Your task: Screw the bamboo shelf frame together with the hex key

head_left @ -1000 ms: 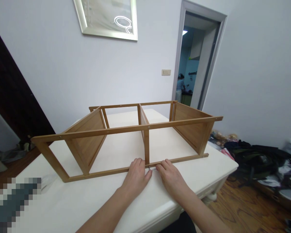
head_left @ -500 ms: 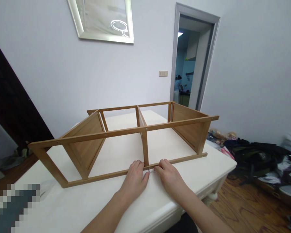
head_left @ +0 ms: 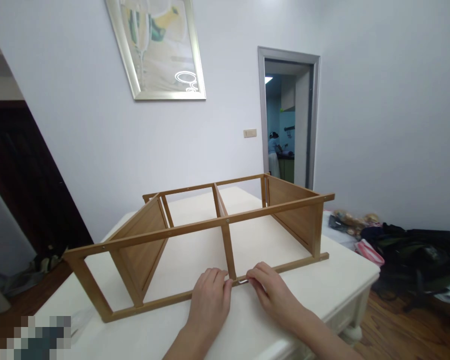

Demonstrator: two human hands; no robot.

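A brown wooden shelf frame (head_left: 195, 229) lies on its side on the white table (head_left: 333, 280), with a middle shelf between two end panels. Against its lower front rail, just left of the middle post, rests my left hand (head_left: 210, 302), fingers curled over the wood and thumb on the near side. My right hand (head_left: 272, 290) is closed in a pinch on a small silver hex key (head_left: 243, 281), whose short end meets the rail at the foot of the middle post. The fingertips partly hide the key.
At far left on the table is a dark pixelated patch (head_left: 41, 340). Dark bags and clothes (head_left: 416, 250) are piled right of the table. A person (head_left: 273, 150) stands beyond the doorway (head_left: 261, 110). A framed picture (head_left: 168, 95) hangs on the wall.
The view has tilted up, so the frame and hands sit lower in it. My right hand still pinches the hex key, which now lies more along the rail; my left hand stays at the rail.
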